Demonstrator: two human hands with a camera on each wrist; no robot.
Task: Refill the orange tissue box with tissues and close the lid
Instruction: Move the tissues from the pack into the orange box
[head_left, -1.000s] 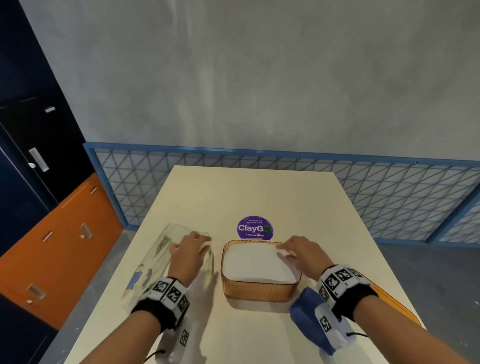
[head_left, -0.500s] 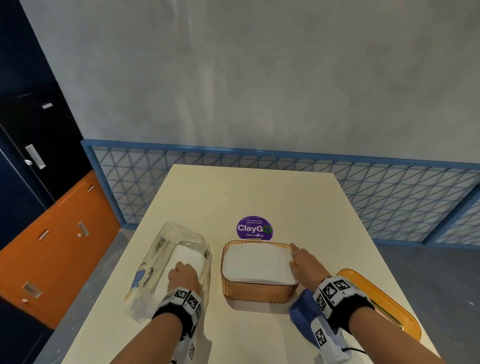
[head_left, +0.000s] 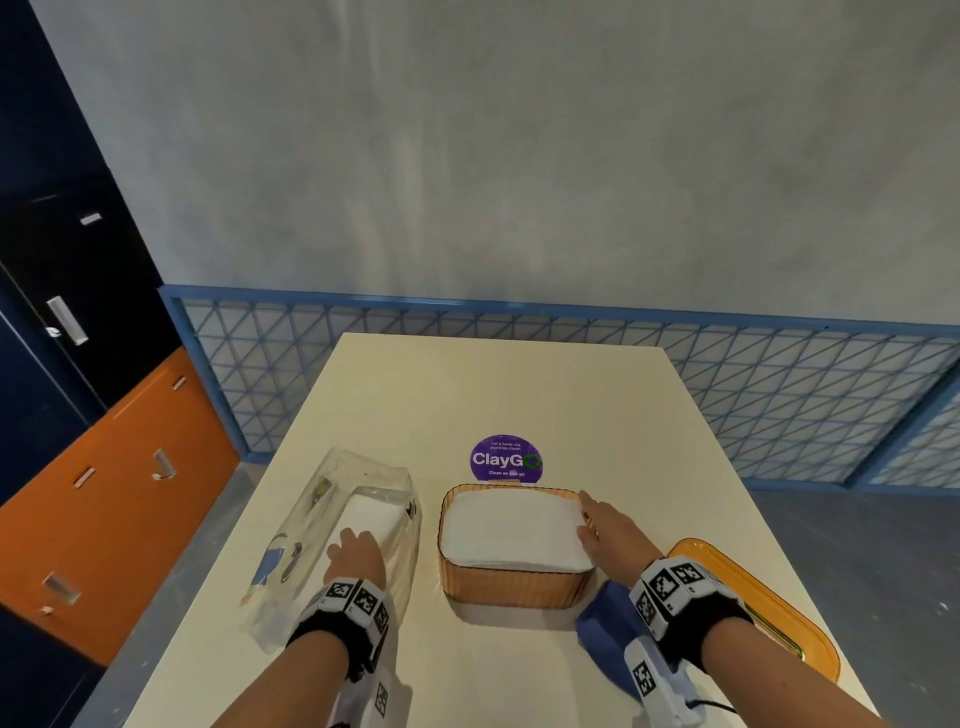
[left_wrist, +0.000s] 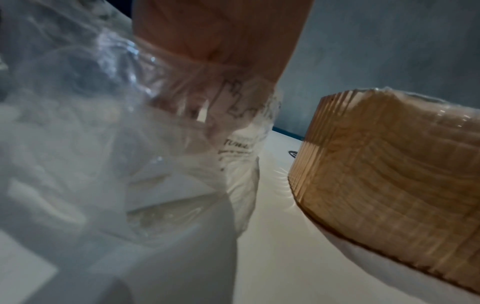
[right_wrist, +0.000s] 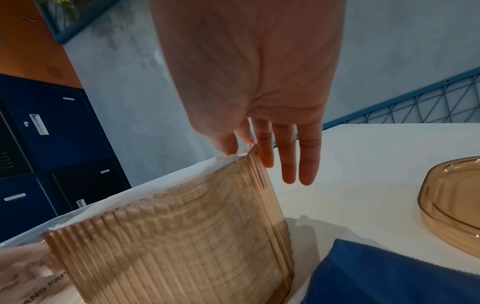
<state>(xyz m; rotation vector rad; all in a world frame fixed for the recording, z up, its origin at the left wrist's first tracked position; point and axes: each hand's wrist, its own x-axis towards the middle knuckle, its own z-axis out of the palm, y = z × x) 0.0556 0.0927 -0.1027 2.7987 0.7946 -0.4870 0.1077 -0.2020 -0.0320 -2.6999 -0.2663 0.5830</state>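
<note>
Orange tissue box (head_left: 511, 584) mid-table, full of white tissues (head_left: 511, 530), its lid (head_left: 769, 597) lying off to the right.
Right hand (head_left: 610, 530) rests straight fingers along the box's right rim; left hand (head_left: 356, 558) lies inside the clear wrapper (head_left: 332, 525), its fingers hidden. The lid looks rigid and light, best gripped by its edges.

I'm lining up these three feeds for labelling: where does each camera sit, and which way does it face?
Head: worn on the head, looking down over the table; both forearms show.
Left wrist: low beside the plastic tissue pack, palm above.
Right wrist: under the right hand, facing its straight fingers.
All share the orange tissue box.
</note>
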